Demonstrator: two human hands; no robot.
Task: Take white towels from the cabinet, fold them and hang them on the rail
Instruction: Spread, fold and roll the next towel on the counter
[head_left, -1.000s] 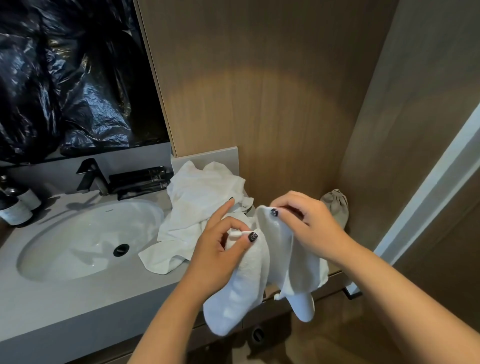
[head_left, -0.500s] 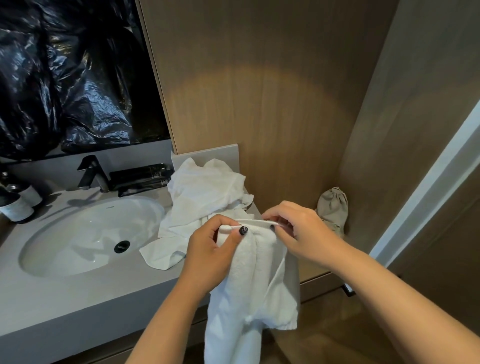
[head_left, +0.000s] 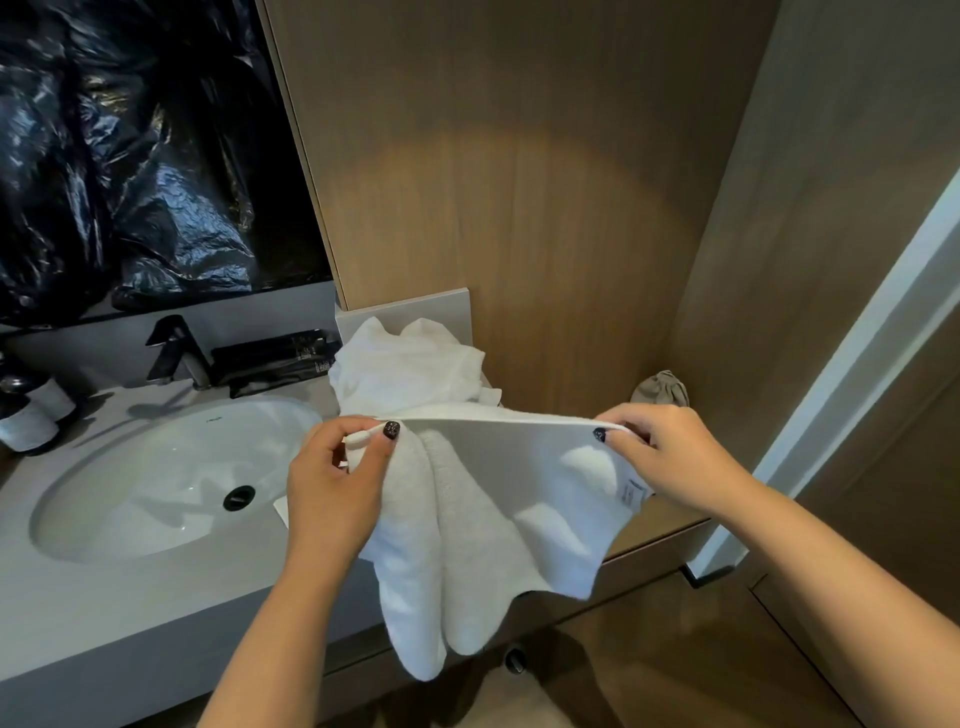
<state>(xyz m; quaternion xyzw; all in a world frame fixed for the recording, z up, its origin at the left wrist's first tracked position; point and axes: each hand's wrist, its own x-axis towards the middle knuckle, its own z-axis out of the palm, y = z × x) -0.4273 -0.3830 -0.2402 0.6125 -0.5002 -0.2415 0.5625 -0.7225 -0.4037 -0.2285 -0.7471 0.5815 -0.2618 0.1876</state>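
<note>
At the centre of the frame, the left hand (head_left: 332, 488) and the right hand (head_left: 670, 457) pinched the white towel (head_left: 498, 509) by its top edge with closed fingers, stretched taut over the tabletop (head_left: 130, 597) front edge; more towels (head_left: 405, 369) lay behind.

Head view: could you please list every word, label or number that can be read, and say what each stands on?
None can be read.
Care tag on the white towel, beside the right hand: grey print, too blurred.
Black packets behind the sink: pale lettering, too small.
Mark under the sink's back rim: too faint.
Bottles at far left: labels unreadable.
</note>
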